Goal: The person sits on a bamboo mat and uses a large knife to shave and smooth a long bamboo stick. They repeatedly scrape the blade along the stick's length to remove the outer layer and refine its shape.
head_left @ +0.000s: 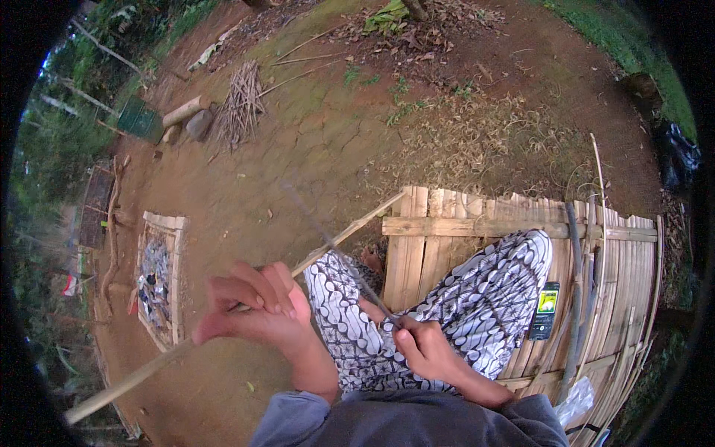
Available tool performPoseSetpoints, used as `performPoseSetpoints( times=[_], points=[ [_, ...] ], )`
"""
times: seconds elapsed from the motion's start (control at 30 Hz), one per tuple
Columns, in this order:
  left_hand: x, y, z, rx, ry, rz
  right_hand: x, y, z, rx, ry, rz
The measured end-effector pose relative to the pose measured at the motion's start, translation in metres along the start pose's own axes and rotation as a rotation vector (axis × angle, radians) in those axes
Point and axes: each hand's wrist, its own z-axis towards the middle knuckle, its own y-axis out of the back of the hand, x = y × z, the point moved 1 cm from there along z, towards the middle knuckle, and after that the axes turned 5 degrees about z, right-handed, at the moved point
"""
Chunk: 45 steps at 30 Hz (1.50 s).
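Observation:
My left hand is closed around a long pale bamboo strip. The strip slants from the lower left up to the bamboo platform's far edge. In my right hand, held low over my lap, is the handle end of a knife. Its long, narrow dark blade points up and to the left, and its far end is smeared by motion. Blade and strip cross in this view, just beyond my left knee; whether they touch I cannot tell. Patterned black-and-white cloth covers my folded legs.
I sit on a slatted bamboo platform. At the right are a phone, a grey pole, thin bamboo strips and a clear plastic bag. Curly shavings, a stick pile and a bamboo-framed bed lie on bare soil.

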Motion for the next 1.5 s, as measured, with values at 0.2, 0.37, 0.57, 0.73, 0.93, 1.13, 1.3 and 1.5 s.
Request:
performPoseSetpoints(
  times=[0.2,0.37,0.57,0.73,0.93,1.13,1.3,1.5],
  points=[
    [-0.001,0.007,-0.01,0.126,0.001,-0.001,-0.012,-0.011,0.015,-0.021,0.177,-0.034],
    [0.048,0.027,-0.025,-0.185,0.238,0.067,-0.056,-0.006,0.02,-0.066,-0.108,-0.098],
    [0.055,0.033,-0.036,-0.123,0.145,0.011,-0.017,0.009,0.019,0.056,-0.086,-0.087],
    [0.051,0.033,-0.039,-0.147,0.148,-0.009,-0.031,0.01,0.017,0.1,-0.071,-0.119],
    [0.041,0.026,-0.049,-0.179,0.134,-0.047,-0.042,0.013,0.01,0.053,-0.076,-0.074],
    [0.009,0.009,-0.04,-0.031,0.052,-0.091,-0.037,0.028,0.0,0.093,-0.068,-0.131],
    [-0.027,-0.014,-0.046,0.055,0.024,-0.108,-0.023,0.033,-0.018,0.043,0.039,-0.048],
    [-0.045,-0.027,-0.053,-0.01,0.054,-0.114,-0.019,0.033,-0.037,0.049,0.052,-0.078]
  ],
)
